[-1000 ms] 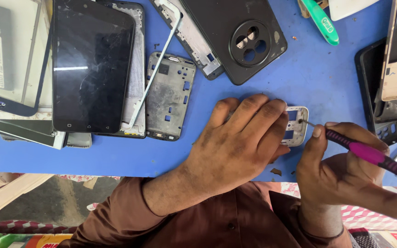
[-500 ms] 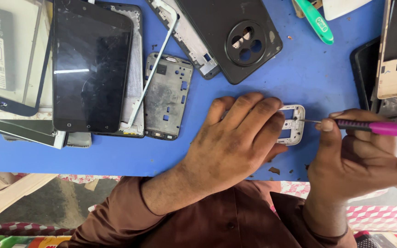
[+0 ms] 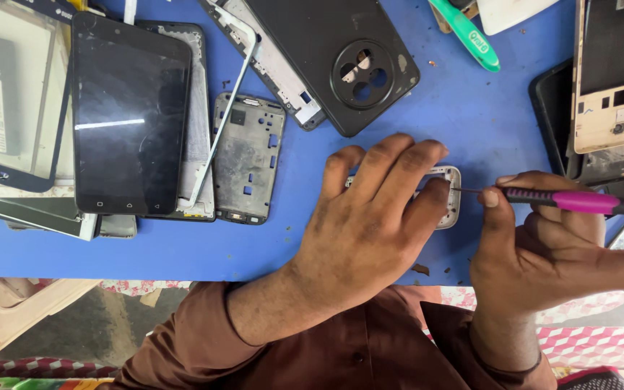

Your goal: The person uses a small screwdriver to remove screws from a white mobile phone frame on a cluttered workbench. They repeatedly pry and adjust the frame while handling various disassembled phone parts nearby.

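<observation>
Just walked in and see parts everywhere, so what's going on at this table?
A person is working on a small white phone frame on a blue table. The left hand lies flat over it, pinning it down. The right hand holds a pink-and-black screwdriver with its thin tip at the frame's edge. Around them lie a black-screened phone, a grey inner frame and a black back cover.

My left hand lies flat on a small phone frame near the table's front edge, and my right hand sits just right of it, its screwdriver tip touching the frame. Left of the hands lies a bare chassis, further left a phone. Behind the hands lies a back cover.
</observation>
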